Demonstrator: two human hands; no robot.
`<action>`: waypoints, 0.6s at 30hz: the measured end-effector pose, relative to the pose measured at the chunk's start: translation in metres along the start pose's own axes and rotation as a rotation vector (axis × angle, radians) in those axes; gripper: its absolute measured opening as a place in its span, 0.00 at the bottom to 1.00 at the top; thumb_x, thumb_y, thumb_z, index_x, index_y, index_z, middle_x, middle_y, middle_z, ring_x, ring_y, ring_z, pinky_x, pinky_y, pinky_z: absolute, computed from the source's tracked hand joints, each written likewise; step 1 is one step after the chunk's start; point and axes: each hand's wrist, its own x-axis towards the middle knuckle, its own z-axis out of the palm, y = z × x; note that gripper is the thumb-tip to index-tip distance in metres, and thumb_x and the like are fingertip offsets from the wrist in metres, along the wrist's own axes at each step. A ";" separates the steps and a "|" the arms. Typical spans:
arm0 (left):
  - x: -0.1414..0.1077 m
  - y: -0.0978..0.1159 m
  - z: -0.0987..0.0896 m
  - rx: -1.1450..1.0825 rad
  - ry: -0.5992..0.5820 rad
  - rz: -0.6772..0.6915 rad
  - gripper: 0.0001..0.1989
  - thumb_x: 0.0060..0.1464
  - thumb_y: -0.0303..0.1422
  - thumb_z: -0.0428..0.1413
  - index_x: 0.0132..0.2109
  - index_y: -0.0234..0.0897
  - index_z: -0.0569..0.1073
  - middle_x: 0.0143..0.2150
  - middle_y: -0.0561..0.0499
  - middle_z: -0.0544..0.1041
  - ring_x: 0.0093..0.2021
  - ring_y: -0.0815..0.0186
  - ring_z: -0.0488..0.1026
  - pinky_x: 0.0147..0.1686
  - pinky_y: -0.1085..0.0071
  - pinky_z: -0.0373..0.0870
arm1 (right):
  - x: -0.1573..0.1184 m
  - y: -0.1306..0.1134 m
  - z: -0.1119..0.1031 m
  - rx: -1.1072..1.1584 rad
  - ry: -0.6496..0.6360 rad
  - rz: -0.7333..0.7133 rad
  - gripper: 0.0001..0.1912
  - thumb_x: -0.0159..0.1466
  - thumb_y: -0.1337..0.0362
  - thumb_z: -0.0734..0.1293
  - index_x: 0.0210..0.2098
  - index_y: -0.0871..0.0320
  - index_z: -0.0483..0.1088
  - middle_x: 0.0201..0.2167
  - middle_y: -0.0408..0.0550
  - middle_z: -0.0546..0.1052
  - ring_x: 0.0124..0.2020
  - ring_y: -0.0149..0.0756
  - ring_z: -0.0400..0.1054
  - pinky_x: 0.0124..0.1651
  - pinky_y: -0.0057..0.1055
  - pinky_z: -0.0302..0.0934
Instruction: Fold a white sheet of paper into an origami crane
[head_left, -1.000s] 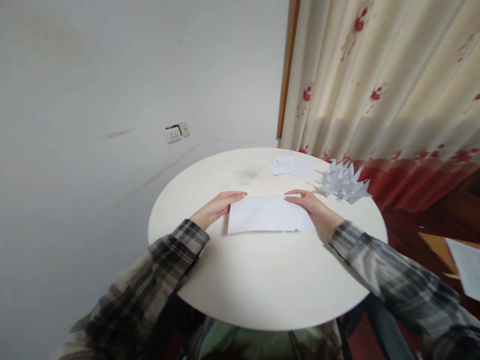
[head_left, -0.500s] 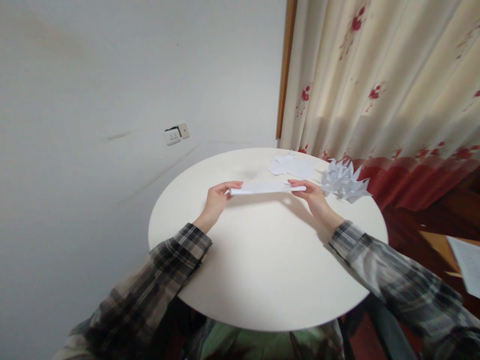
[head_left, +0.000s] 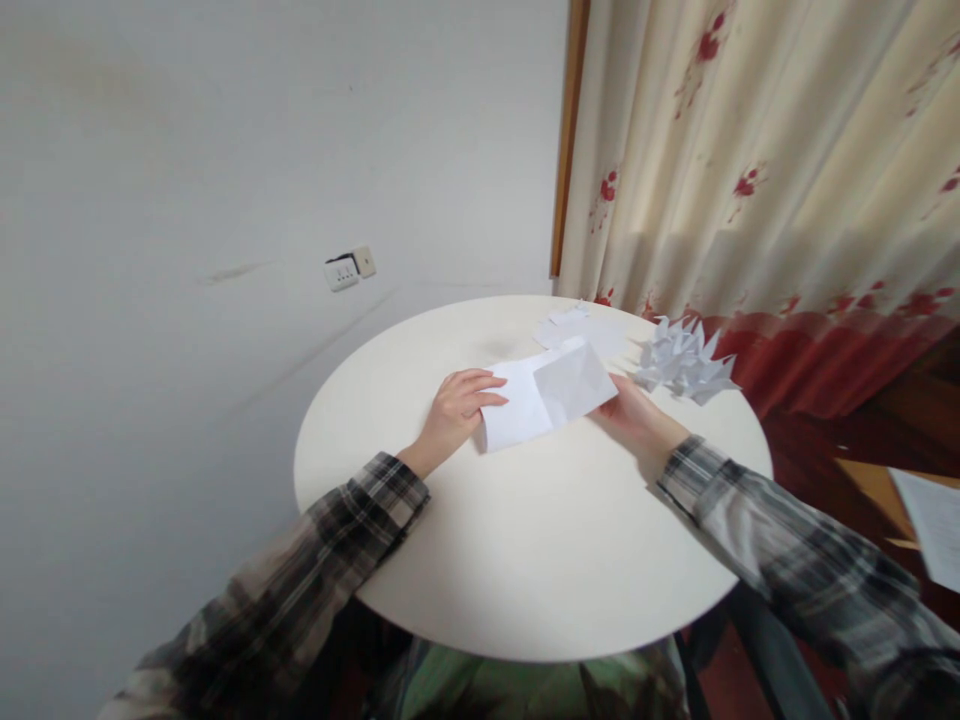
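Between my two hands is a folded sheet of white paper (head_left: 521, 405), tilted so its broad face shows, with a greyer panel on its right part. My left hand (head_left: 457, 405) grips its left end, the fingers lying over the top face and the thumb out of sight. At the right end my right hand (head_left: 634, 410) holds the paper's edge from below, and its fingers are partly hidden behind the sheet. Whether the paper's lower edge touches the table cannot be made out.
The round white table (head_left: 517, 560) carries a cluster of pointed folded-paper pieces (head_left: 684, 360) at the right and flat white paper (head_left: 607, 335) at the back. A wall with a socket (head_left: 342, 273) stands at the left, a flowered curtain (head_left: 720, 180) at the back right.
The paper was held level and nearly edge-on. Now its face is turned toward me and its right end is raised. My left fingers have moved onto its top face.
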 end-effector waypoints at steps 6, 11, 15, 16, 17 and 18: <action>0.000 0.002 0.001 -0.473 0.122 -0.426 0.25 0.56 0.29 0.45 0.61 0.38 0.56 0.51 0.44 0.72 0.48 0.63 0.71 0.54 0.60 0.61 | 0.000 -0.002 0.001 -0.049 0.067 -0.023 0.14 0.46 0.70 0.69 0.33 0.58 0.73 0.31 0.43 0.78 0.29 0.31 0.71 0.36 0.27 0.64; -0.001 -0.006 0.003 -0.351 0.154 -0.560 0.22 0.57 0.40 0.47 0.56 0.35 0.62 0.54 0.41 0.68 0.56 0.60 0.63 0.57 0.60 0.55 | -0.007 -0.011 0.009 -0.075 0.043 -0.048 0.16 0.45 0.67 0.70 0.35 0.58 0.72 0.34 0.45 0.78 0.31 0.33 0.72 0.38 0.29 0.64; 0.001 -0.008 0.006 -0.041 0.084 -0.464 0.32 0.49 0.42 0.57 0.59 0.38 0.58 0.61 0.40 0.58 0.62 0.57 0.54 0.60 0.57 0.49 | -0.012 -0.009 0.016 -0.063 -0.079 0.019 0.16 0.43 0.68 0.73 0.33 0.59 0.73 0.32 0.45 0.79 0.29 0.33 0.72 0.38 0.30 0.65; 0.002 -0.007 0.005 -0.002 0.072 -0.416 0.35 0.48 0.42 0.59 0.60 0.38 0.56 0.62 0.40 0.57 0.62 0.56 0.52 0.60 0.56 0.48 | -0.013 -0.008 0.018 -0.062 -0.096 0.034 0.16 0.42 0.68 0.73 0.33 0.59 0.73 0.31 0.45 0.79 0.29 0.33 0.72 0.38 0.31 0.65; 0.004 -0.005 0.004 0.030 0.063 -0.369 0.37 0.46 0.42 0.60 0.61 0.38 0.55 0.63 0.39 0.55 0.63 0.55 0.51 0.60 0.55 0.47 | -0.014 -0.008 0.019 -0.065 -0.107 0.044 0.16 0.42 0.67 0.73 0.32 0.59 0.73 0.31 0.45 0.79 0.29 0.33 0.72 0.38 0.30 0.65; 0.006 -0.003 0.002 0.058 0.058 -0.329 0.39 0.45 0.42 0.61 0.61 0.38 0.55 0.64 0.38 0.53 0.64 0.54 0.48 0.60 0.54 0.46 | -0.015 -0.007 0.021 -0.071 -0.117 0.050 0.16 0.43 0.67 0.73 0.33 0.59 0.73 0.30 0.45 0.79 0.29 0.33 0.72 0.38 0.30 0.65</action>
